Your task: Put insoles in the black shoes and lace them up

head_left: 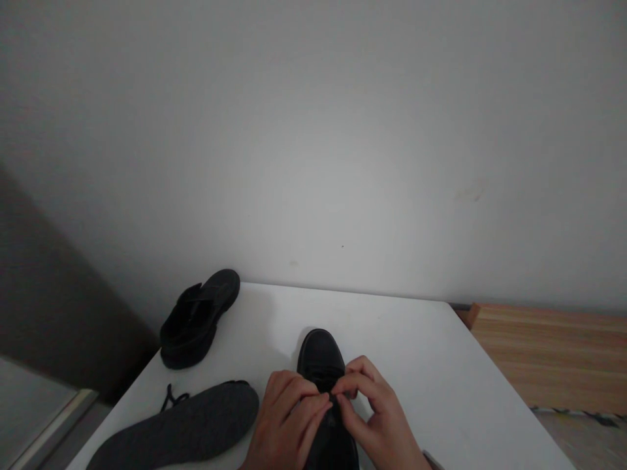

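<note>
A black shoe (319, 351) lies on the white tabletop with its toe pointing away from me. Over its lacing area my left hand (289, 418) is closed in a pinch, coming in from the left. My right hand (379, 414) pinches from the other side, its fingertips almost meeting the left ones. What the fingertips hold is too dark and small to make out. Left of my hands lies a dark grey insole (186, 427), with a black lace (171, 398) sticking out at its far edge.
A second black shoe (191, 326) stands at the table's far left corner. The white table (416, 352) meets a pale wall (343, 163) at the back. A wooden board (548, 352) is beyond the table's right edge.
</note>
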### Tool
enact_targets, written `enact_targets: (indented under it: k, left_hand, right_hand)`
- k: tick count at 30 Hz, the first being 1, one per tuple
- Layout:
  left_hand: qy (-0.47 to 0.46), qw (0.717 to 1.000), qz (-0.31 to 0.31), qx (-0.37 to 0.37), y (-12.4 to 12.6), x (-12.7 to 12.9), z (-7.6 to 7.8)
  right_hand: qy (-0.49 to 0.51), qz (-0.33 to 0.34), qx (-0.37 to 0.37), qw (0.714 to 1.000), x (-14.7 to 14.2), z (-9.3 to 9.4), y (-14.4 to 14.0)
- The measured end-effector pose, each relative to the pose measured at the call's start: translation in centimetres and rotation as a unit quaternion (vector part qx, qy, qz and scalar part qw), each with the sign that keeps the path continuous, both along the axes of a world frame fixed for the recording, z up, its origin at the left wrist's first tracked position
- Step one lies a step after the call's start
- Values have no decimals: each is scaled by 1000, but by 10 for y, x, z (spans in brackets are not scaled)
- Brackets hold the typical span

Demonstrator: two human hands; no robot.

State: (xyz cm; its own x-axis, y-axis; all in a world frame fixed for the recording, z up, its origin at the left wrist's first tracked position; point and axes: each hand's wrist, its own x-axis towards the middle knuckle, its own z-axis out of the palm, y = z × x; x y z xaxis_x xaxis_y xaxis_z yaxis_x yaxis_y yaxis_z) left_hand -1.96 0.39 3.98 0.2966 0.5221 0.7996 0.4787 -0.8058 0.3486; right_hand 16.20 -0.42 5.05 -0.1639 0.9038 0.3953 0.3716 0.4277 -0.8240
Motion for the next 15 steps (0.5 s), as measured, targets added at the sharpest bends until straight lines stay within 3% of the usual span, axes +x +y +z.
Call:
enact_targets:
  k: [15]
  left_hand:
    - [19,999,13,-40,-12,-12,-7]
  right_hand:
    - [-43,-29,6,999,-4,-6,-1]
